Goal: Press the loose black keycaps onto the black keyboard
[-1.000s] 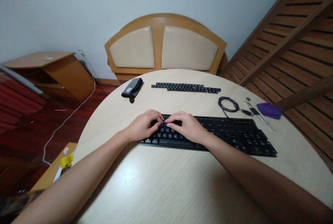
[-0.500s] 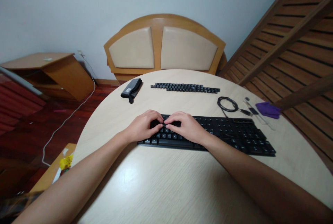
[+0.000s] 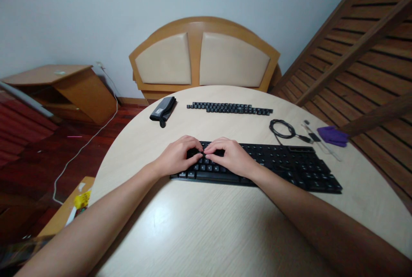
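Note:
A black keyboard (image 3: 277, 161) lies flat on the round table, bare in parts of its upper rows where keycaps are off. My left hand (image 3: 178, 154) is over its left part, thumb and fingertips drawn together at the upper rows. Close beside it, almost touching, my right hand (image 3: 230, 156) has its thumb and fingers in a like pinch at the same spot. Whatever lies between the fingertips is hidden or too small to name. Beyond the keyboard, loose black keycaps (image 3: 225, 108) are set out in rows.
A dark folded pouch (image 3: 163, 109) lies at the far left of the table (image 3: 154, 225). To the right are a coiled black cable (image 3: 282, 129), a small brush-like tool (image 3: 312, 135), a thin wire tool (image 3: 331, 152) and a purple cloth (image 3: 333, 135). A padded wooden headboard (image 3: 196, 53) stands behind.
Both hands stay at the same place on the keyboard, with only a very slight shift of the fingertips. Nothing else has visibly moved.

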`<state>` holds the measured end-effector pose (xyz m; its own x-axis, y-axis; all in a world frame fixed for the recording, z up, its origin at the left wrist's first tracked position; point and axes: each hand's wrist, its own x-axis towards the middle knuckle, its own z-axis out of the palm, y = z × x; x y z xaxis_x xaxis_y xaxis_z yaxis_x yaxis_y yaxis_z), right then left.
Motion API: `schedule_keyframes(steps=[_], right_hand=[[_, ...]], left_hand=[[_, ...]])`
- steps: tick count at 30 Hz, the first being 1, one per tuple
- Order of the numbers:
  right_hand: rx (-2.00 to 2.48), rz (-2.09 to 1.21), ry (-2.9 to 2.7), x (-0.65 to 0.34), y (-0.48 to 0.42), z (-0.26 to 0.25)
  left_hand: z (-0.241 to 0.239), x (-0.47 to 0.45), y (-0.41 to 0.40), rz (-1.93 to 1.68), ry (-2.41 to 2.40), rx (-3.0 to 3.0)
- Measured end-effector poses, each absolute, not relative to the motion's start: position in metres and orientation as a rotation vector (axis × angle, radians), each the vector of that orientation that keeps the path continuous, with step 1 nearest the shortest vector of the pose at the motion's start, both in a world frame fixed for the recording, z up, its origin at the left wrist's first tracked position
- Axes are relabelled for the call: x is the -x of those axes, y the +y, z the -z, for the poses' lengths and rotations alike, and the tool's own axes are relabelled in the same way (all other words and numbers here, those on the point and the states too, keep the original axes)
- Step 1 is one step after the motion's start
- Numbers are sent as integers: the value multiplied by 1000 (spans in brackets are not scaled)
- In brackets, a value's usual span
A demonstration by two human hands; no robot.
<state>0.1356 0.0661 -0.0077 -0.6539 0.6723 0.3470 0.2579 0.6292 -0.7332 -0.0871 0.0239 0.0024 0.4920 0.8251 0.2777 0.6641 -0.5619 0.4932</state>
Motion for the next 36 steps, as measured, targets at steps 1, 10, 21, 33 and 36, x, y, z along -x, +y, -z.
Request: schedule_keyframes(steps=[1, 10, 21, 33, 36], right_hand=[[723, -873, -2237, -136, 66, 7], [697, -830, -2267, -136, 65, 6], [823, -751, -2250, -135, 63, 6], [818, -712, -2275, -134, 64, 6], [833, -715, -2287, -135, 64, 5]], left_hand=[[-2, 87, 24, -706, 1252, -2420], [-3, 86, 25, -711, 1254, -2410], [-1, 86, 25, -736, 1235, -2421], [0, 85, 25, -736, 1261, -2420], [0, 83, 24, -752, 1270, -2417]])
